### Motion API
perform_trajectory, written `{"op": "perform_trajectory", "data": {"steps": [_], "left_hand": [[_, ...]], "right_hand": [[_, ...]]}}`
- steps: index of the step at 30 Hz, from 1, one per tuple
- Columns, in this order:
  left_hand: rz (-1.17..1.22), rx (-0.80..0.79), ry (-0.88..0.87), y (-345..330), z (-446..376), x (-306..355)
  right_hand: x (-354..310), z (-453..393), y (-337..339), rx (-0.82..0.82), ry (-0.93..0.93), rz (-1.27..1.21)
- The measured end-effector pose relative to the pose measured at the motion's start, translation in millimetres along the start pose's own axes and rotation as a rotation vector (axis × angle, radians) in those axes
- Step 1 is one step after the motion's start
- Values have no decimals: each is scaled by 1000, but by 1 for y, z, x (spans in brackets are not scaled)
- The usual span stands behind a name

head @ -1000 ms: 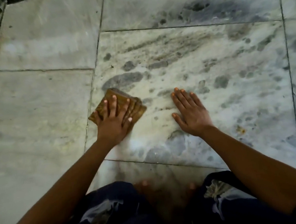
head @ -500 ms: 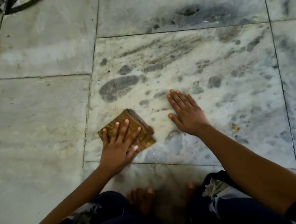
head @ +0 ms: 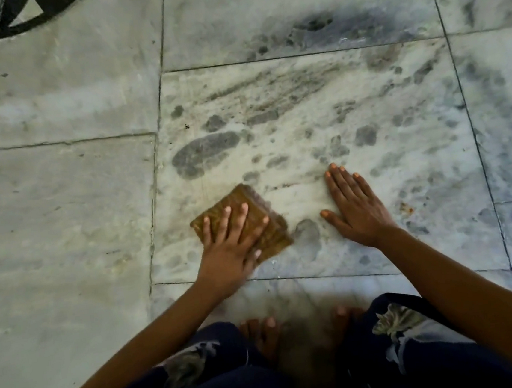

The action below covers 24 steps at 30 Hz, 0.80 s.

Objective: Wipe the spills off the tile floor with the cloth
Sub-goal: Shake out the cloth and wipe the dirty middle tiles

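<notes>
On the marble tile floor [head: 69,212], grey spills [head: 207,154] spread far from us. Our left hand [head: 231,246] presses flat on the folded brown cloth [head: 270,227]; our right hand [head: 356,209] rests open, empty, beside it.

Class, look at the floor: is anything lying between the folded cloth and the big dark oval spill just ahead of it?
Nothing visible blocks it. The cloth, pressed flat under the left hand, has only bare tile with small spots between it and the oval spill. The right hand rests flat, off to the side.
</notes>
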<state>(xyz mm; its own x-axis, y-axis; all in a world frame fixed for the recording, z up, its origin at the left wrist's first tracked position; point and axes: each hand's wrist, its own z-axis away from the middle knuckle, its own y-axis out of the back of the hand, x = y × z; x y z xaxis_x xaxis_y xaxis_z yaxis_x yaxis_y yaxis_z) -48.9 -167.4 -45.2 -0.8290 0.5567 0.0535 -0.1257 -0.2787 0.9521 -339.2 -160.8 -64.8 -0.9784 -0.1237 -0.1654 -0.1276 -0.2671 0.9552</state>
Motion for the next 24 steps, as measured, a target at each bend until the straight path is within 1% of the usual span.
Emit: {"op": "perform_trajectory", "data": {"steps": [2,3,6,8,9,11,13,16,18,21,24], "left_hand": [[-38,-10,-14,-9,20,-26],[-50,-18,17,-9,21,-43],[25,-19,223,5,-12,-80],[104,-32,371,16,-44,-84],[130,-46,404,21,-58,-80],[129,-40,368,27,-68,-63],[73,-28,229,19,-56,-40],[23,31,2,-4,-4,-7],[-17,30,-49,-16,27,-11],[-30,42,-2,-20,36,-54],[56,17,201,-2,1,-92]], "right_hand": [[1,-1,-1,4,9,8],[2,-1,-1,6,11,9],[2,-1,0,-4,21,7],[3,-1,0,-9,22,8],[3,-1,0,-11,22,7],[2,-1,0,-10,24,3],[2,-1,0,-8,19,6],[2,0,-2,3,13,7],[4,0,-4,2,11,0],[5,-1,-5,-10,5,1],[5,-1,-3,-11,12,4]]}}
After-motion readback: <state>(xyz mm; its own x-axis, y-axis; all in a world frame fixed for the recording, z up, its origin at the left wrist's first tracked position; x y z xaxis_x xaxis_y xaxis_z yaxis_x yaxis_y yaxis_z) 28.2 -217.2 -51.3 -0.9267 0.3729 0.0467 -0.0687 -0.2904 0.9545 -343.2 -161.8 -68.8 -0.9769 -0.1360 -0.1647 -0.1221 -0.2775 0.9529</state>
